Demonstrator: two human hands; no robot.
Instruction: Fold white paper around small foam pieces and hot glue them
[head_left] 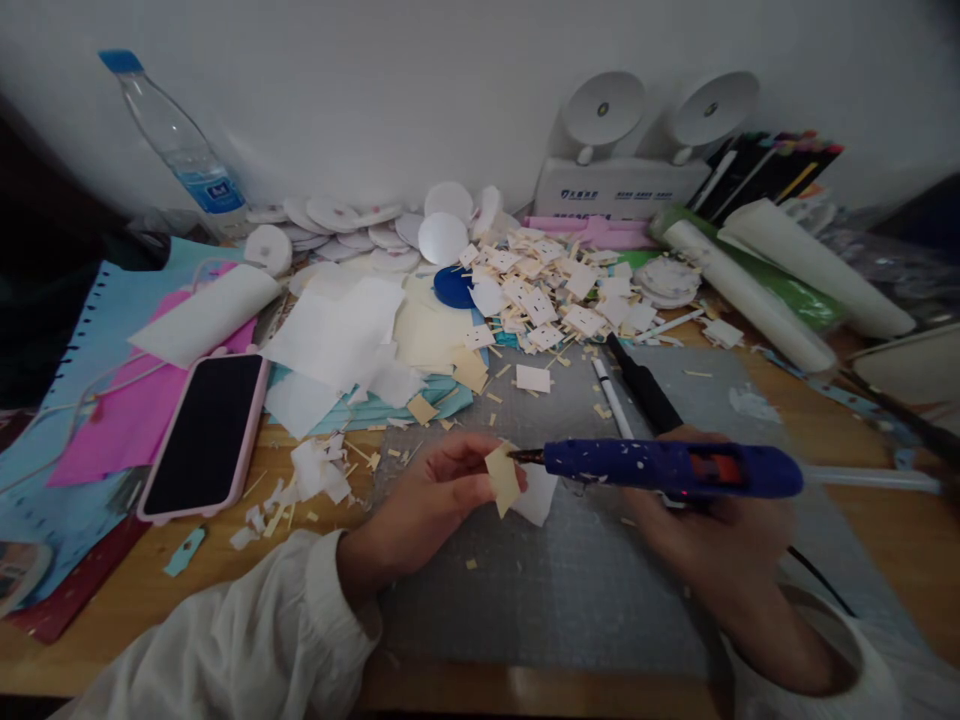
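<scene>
Left hand [435, 495]: I am pinching a yellow paper piece [502, 482] above the grey mat [585, 600]. Right hand [716, 535]: I am grasping a blue glue gun [622, 463], its nozzle [529, 456] meeting the paper piece's upper edge. Beyond: small cards [538, 306], lying heaped.

Left fingers [469, 490] pinch inward while right fingers [651, 517] (partly hidden) curl.

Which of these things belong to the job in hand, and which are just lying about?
Likely the job:
- blue glue gun, in the right hand
- cream paper piece, in the left hand
- grey mat underneath

Probably just lying about:
- phone
- plastic bottle
- twin-headed light
</scene>
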